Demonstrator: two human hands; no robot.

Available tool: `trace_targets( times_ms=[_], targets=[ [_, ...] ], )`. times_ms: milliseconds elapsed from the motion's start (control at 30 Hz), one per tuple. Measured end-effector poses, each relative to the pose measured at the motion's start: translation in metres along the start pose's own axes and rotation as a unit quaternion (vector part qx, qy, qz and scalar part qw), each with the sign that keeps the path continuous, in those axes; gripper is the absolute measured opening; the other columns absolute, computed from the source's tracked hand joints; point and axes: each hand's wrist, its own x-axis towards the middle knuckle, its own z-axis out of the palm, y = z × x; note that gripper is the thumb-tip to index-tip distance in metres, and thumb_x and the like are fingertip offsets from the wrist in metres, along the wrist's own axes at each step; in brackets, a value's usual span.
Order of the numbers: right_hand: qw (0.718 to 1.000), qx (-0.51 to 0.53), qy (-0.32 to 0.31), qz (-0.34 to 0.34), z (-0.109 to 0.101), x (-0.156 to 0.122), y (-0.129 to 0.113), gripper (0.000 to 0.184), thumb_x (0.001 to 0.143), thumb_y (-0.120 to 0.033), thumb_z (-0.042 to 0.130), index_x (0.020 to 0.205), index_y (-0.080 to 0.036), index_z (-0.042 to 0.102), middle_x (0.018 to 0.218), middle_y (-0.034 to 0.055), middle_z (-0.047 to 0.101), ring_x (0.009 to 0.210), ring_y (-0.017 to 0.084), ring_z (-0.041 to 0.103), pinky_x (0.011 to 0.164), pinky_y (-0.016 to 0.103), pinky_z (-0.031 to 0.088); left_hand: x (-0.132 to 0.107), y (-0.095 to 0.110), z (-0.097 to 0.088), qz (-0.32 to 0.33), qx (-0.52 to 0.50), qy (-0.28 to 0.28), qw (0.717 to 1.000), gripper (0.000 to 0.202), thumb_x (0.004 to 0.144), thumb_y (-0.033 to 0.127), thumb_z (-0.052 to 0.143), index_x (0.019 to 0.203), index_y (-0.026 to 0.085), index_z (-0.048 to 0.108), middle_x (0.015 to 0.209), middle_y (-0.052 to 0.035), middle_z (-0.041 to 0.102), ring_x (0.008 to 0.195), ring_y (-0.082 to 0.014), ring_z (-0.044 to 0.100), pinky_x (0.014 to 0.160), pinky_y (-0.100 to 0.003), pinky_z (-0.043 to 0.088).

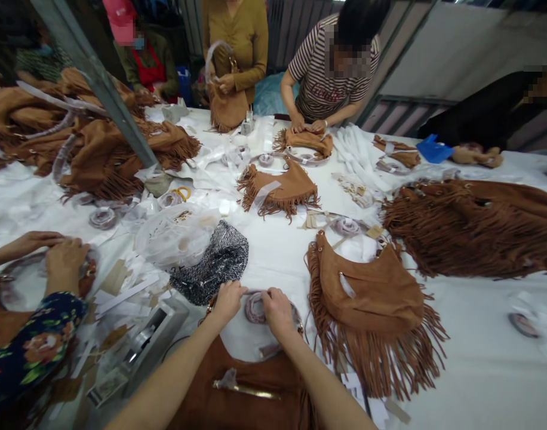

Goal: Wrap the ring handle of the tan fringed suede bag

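My left hand [227,301] and my right hand [277,312] pinch opposite sides of a coiled strap wrapped in clear plastic [255,307], which lies on the white-covered table [479,346]. Below my forearms lies a tan suede bag with a gold zip [242,388]. A larger fringed suede bag [367,298] lies to the right of my right hand. To the left of my left hand sits a black-and-white speckled knit bag [213,263]. Nothing shows the underside of the coil.
A co-worker's hands in a floral sleeve [65,263] work at the left. Several other people stand around the table handling fringed bags. Heaps of suede bags [89,137], plastic wrap, paper strips and a metal post [94,77] surround the work area.
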Motion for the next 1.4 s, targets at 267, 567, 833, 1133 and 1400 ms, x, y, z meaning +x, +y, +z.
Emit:
trace_targets(
  times_ms=[267, 567, 833, 1133, 1400],
  targets=[
    [0.993, -0.025, -0.048, -0.105, 0.007, 0.016, 0.002, 0.012, 0.09, -0.014, 0.05, 0.094, -0.017, 0.061, 0.092, 0.0067, 0.062, 0.089, 0.022, 0.051, 0.075, 0.035, 0.038, 0.02, 0.0, 0.012, 0.032, -0.017, 0.007, 0.999, 0.033, 0.092, 0.015, 0.039, 0.095, 0.024, 0.07, 0.088, -0.0069, 0.059, 0.086, -0.0207, 0.052, 0.08, -0.032, 0.037],
    [0.997, -0.032, -0.066, -0.023, 0.001, 0.037, 0.012, 0.02, 0.091, -0.024, 0.051, 0.11, -0.019, 0.055, 0.105, 0.0105, 0.061, 0.097, 0.024, 0.051, 0.08, 0.037, 0.035, 0.024, 0.007, 0.007, -0.004, -0.043, 0.049, 0.998, 0.032, 0.091, 0.014, 0.04, 0.101, 0.022, 0.07, 0.091, -0.0077, 0.06, 0.088, -0.02, 0.052, 0.081, -0.032, 0.04],
    [0.993, -0.05, -0.096, -0.049, 0.002, 0.042, 0.018, 0.02, 0.091, -0.03, 0.053, 0.109, -0.021, 0.055, 0.103, 0.0077, 0.062, 0.095, 0.023, 0.054, 0.079, 0.033, 0.034, -0.109, 0.078, 0.046, 0.037, -0.131, -0.001, 0.991, 0.022, 0.091, 0.027, 0.048, 0.111, 0.027, 0.059, 0.103, -0.0048, 0.058, 0.095, -0.0223, 0.051, 0.086, -0.038, 0.039],
    [0.989, -0.084, -0.089, -0.087, -0.007, 0.06, 0.01, 0.019, 0.094, -0.025, 0.043, 0.099, -0.015, 0.058, 0.095, 0.0119, 0.064, 0.093, 0.027, 0.057, 0.078, 0.037, 0.035, -0.167, 0.088, 0.115, 0.102, -0.053, 0.01, 0.993, 0.023, 0.077, 0.04, 0.069, 0.082, 0.019, 0.064, 0.081, -0.0063, 0.058, 0.082, -0.0211, 0.051, 0.067, -0.032, 0.035],
    [0.985, -0.107, -0.065, -0.116, 0.008, 0.066, 0.019, 0.02, 0.095, -0.028, 0.042, 0.102, -0.016, 0.057, 0.095, 0.0108, 0.065, 0.089, 0.027, 0.061, 0.069, 0.035, 0.041, -0.136, 0.08, 0.13, 0.066, -0.08, 0.046, 0.994, 0.014, 0.078, 0.032, 0.069, 0.068, 0.023, 0.066, 0.061, -0.0015, 0.054, 0.065, -0.0154, 0.049, 0.061, -0.028, 0.033]
  ],
)
